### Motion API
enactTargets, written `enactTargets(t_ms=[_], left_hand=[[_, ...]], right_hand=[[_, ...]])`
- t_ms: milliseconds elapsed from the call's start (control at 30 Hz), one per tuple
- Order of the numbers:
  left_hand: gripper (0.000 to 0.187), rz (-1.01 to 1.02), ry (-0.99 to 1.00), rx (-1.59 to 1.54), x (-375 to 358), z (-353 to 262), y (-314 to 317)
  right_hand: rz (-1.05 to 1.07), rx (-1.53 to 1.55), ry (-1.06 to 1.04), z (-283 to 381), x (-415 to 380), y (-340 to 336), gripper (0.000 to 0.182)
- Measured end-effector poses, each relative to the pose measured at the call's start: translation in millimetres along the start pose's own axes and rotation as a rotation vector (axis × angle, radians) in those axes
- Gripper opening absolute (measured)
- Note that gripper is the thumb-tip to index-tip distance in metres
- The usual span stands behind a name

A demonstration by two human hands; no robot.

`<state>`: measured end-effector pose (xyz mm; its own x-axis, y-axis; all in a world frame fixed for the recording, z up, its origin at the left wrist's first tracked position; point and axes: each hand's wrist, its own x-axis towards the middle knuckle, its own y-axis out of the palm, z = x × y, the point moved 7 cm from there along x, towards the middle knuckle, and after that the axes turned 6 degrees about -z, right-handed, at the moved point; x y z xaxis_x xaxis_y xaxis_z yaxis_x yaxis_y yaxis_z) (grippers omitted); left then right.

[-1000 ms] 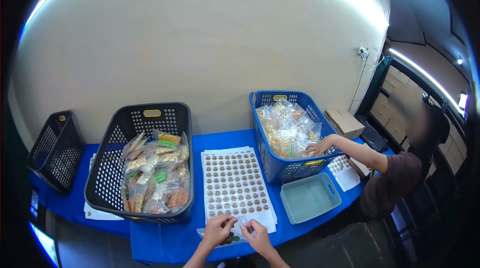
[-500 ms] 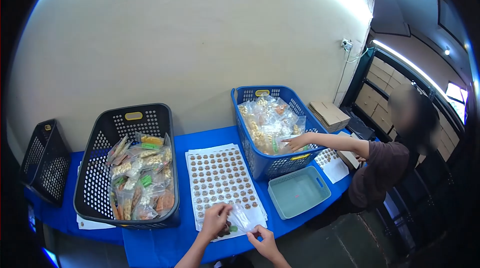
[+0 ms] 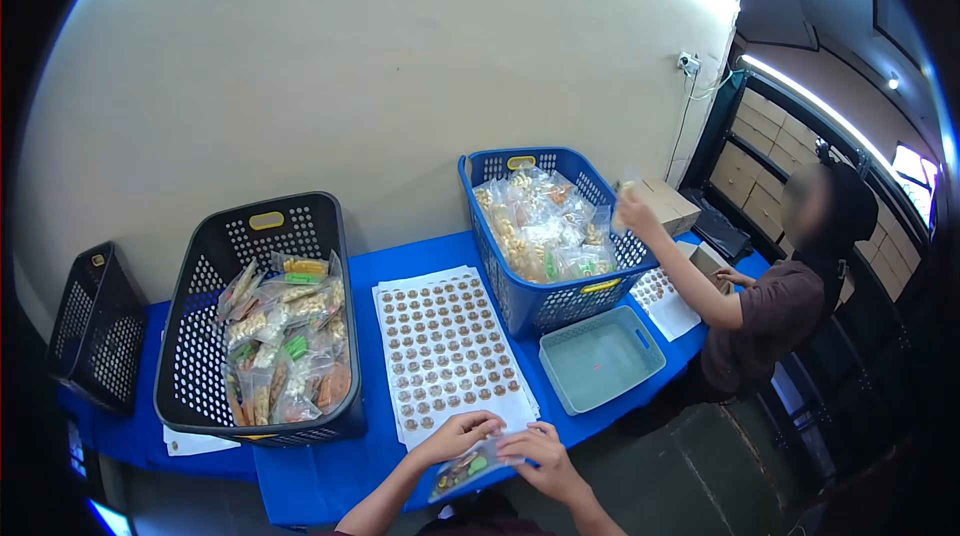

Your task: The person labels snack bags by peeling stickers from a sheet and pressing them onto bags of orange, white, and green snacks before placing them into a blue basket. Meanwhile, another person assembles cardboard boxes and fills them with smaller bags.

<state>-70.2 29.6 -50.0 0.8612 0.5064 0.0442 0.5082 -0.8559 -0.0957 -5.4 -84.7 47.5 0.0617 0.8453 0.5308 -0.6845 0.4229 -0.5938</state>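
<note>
A clear plastic bag [image 3: 462, 473] with green and brown contents is held near the table's front edge. My left hand [image 3: 462, 436] has its fingers closed on the bag's upper left part. On the other side, my right hand [image 3: 545, 458] grips the bag's upper right edge with bent fingers. Just beyond both hands lies a stack of white sheets [image 3: 448, 346] with rows of round brown stickers.
A black basket [image 3: 170, 336] and a blue basket [image 3: 540, 321] hold filled bags. A green tray [image 3: 600, 401], a small black basket [image 3: 110, 356] and cardboard [image 3: 665, 206] stand nearby. A co-worker [image 3: 780, 316] at right raises a hand by the blue basket.
The bag and both my hands have moved toward me, and the bag's contents now show below my hands. The co-worker's hand has lifted out of the blue basket with something in it.
</note>
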Motion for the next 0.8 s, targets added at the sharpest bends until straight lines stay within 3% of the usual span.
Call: enactTargets(t_ms=[33, 67, 167, 233, 267, 367, 500, 633, 700, 800], left_hand=[[0.028, -0.036, 0.135, 0.069, -0.2, -7.8, -2.7], [0.032, -0.030, 0.060, 0.156, -0.8, -3.7, -17.5], [0.032, -0.167, 0.099, 0.127, -19.5, -46.2, -54.9], [0.033, -0.156, 0.152, 0.317, -30.7, -73.0, -49.1], [0.036, -0.166, 0.177, 0.345, -34.2, -74.9, -39.1], [0.016, -0.176, 0.346, 0.415, -36.0, -60.1, -6.0], [0.010, -0.446, 0.346, 0.528, -47.6, -63.1, -19.3], [0.011, -0.637, 0.380, 0.636, -56.0, -64.3, -35.7], [0.013, -0.752, 0.389, 0.621, -58.0, -60.4, -47.0], [0.019, -0.758, 0.319, 0.611, -51.6, -59.3, -56.3]], right_hand=[[-0.046, -0.002, 0.053, -11.2, -1.0, -3.9, 0.007], [-0.088, -0.003, 0.105, -21.9, -2.1, -8.0, 0.006], [-0.174, 0.027, 0.207, -42.1, -3.0, -18.3, 0.010], [-0.185, 0.058, 0.303, -44.1, -5.3, -17.2, 0.012], [-0.220, 0.038, 0.218, -35.4, -0.6, -14.5, 0.013], [-0.178, 0.156, 0.234, -24.9, 4.1, 10.9, 0.010], [-0.187, 0.194, 0.226, -16.5, 9.8, 33.0, 0.015], [-0.283, 0.363, 0.385, -19.0, 2.8, 59.8, 0.017], [-0.220, 0.351, 0.405, -16.0, -1.2, 67.1, 0.020], [-0.158, 0.373, 0.399, -17.2, -9.0, 76.2, 0.024]])
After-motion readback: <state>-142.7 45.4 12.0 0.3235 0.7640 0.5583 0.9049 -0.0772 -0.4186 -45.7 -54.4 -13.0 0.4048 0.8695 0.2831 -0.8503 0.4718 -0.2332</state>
